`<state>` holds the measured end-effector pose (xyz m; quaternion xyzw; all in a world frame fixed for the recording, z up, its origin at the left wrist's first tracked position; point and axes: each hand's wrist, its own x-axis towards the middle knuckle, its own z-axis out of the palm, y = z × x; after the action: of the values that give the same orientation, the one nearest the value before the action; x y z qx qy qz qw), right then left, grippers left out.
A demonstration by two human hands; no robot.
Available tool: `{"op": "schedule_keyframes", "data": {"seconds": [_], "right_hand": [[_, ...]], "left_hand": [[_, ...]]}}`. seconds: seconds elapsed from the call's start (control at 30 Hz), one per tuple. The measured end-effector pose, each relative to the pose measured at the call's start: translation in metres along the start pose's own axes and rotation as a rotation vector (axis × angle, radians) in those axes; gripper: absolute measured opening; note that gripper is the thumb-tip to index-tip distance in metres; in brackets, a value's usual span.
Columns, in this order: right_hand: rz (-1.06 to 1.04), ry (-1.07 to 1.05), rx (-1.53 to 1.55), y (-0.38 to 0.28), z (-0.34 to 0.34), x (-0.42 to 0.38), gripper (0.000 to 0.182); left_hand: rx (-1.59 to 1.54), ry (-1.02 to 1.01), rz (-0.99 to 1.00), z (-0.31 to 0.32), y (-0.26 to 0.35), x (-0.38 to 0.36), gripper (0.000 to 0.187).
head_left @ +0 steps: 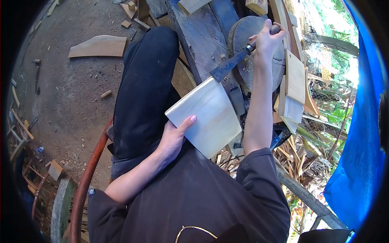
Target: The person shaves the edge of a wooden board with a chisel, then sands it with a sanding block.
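A pale, flat wooden board (210,115) rests against my lap, tilted, and my left hand (175,135) grips its lower left side with the thumb on its face. My right hand (269,38) is wrapped round the handle of a broad dark blade (231,67). The blade's wide end is at the board's upper corner; whether it touches the wood I cannot tell. Under the blade and my right forearm lies a round wooden block (243,38).
A dark plank bench (198,36) runs beside the block. Wooden pieces (295,77) stack at the right, before a blue tarp (352,162). On the dirt floor lie a curved board (98,46) and a hammer-like tool (37,77). A red-brown rail (87,178) curves at lower left.
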<state>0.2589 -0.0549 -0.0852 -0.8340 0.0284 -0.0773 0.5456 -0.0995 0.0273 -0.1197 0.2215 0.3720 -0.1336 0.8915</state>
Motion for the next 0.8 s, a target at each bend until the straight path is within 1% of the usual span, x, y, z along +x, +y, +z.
{"op": "schedule_keyframes", "data": {"seconds": [0.23,0.33,0.4,0.43,0.47,0.5,0.53,0.6,0.63,0.67,0.7,0.73,0.77,0.8], "right_hand": [[0.033,0.022,-0.030,-0.002,0.000,-0.003,0.033],[0.047,0.031,-0.020,-0.007,0.001,-0.009,0.032],[0.049,0.034,-0.011,-0.014,-0.005,-0.016,0.031],[0.016,0.059,0.080,-0.021,-0.012,-0.018,0.037],[-0.015,0.083,0.170,-0.026,-0.019,-0.022,0.043],[-0.026,0.127,0.210,-0.044,-0.025,-0.035,0.044],[-0.036,0.172,0.249,-0.064,-0.033,-0.051,0.049],[-0.124,0.124,0.240,-0.080,-0.061,-0.073,0.071],[-0.209,0.155,0.198,-0.098,-0.066,-0.095,0.077],[-0.243,0.150,0.237,-0.109,-0.074,-0.115,0.080],[-0.388,0.252,0.221,-0.116,-0.077,-0.131,0.081],[-0.512,0.251,0.405,-0.119,-0.077,-0.150,0.079],[-0.787,0.251,0.422,-0.117,-0.074,-0.160,0.080],[-0.990,0.252,0.326,-0.111,-0.081,-0.169,0.083]], "left_hand": [[0.004,-0.004,0.010,-0.001,0.001,0.001,0.077],[0.013,-0.050,0.028,-0.007,-0.003,0.003,0.078],[0.089,-0.084,0.073,-0.011,-0.005,0.003,0.075],[0.092,-0.084,0.075,-0.011,-0.003,0.002,0.075],[0.171,-0.076,0.089,-0.010,-0.001,0.000,0.074],[0.249,-0.066,0.099,-0.009,0.000,-0.003,0.073],[0.250,-0.065,0.097,-0.007,0.001,-0.008,0.073],[0.277,-0.107,0.244,-0.002,0.000,-0.017,0.076],[0.279,-0.108,0.238,-0.002,-0.001,-0.019,0.076],[0.265,-0.143,0.257,-0.001,-0.002,-0.021,0.079],[0.252,-0.179,0.277,0.000,-0.002,-0.022,0.083],[0.254,-0.181,0.272,0.003,0.001,-0.024,0.083],[0.266,-0.218,0.293,0.008,0.006,-0.028,0.088],[0.279,-0.254,0.316,0.012,0.010,-0.031,0.093]]}}
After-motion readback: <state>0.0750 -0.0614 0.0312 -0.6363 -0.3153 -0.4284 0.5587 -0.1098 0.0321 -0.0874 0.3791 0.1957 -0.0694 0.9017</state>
